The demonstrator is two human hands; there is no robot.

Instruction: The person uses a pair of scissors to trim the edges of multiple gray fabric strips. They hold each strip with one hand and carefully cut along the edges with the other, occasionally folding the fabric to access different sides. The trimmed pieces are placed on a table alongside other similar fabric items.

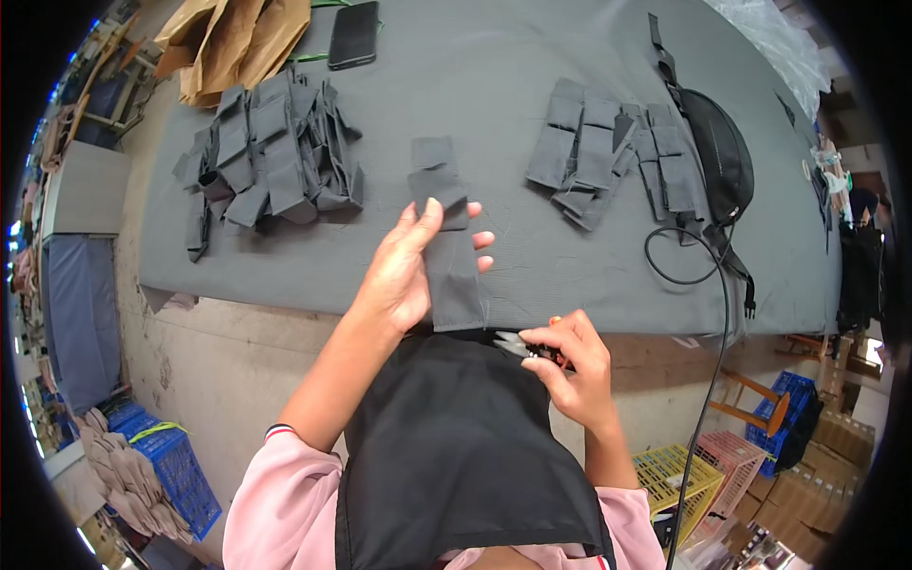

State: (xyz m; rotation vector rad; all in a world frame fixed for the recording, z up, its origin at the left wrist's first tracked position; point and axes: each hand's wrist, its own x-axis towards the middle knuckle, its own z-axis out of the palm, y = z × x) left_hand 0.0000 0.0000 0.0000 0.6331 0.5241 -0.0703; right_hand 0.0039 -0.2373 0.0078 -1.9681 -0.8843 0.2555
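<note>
A dark grey sewn fabric strip [450, 280] with a folded flap hangs toward the near edge of the table. My left hand [404, 266] is closed on it, thumb on top and fingers behind, their tips showing at its right side. In my right hand [578, 366] is a pair of thread snips [515, 344], the blades pointing left near the strip's lower right corner. Loose threads show at that corner. Whether the blades touch any thread is too small to tell. A heap of similar grey pieces [271, 157] lies to the left, and a smaller pile [587, 147] to the right.
A grey cloth covers the table [475, 71]. On it are a brown paper bag [233, 43], a phone [353, 36] and a black waist bag [719, 152] with a cable [727, 351] running down. Blue crates [180, 475], a yellow crate [679, 480] and a pink crate [727, 470] stand below.
</note>
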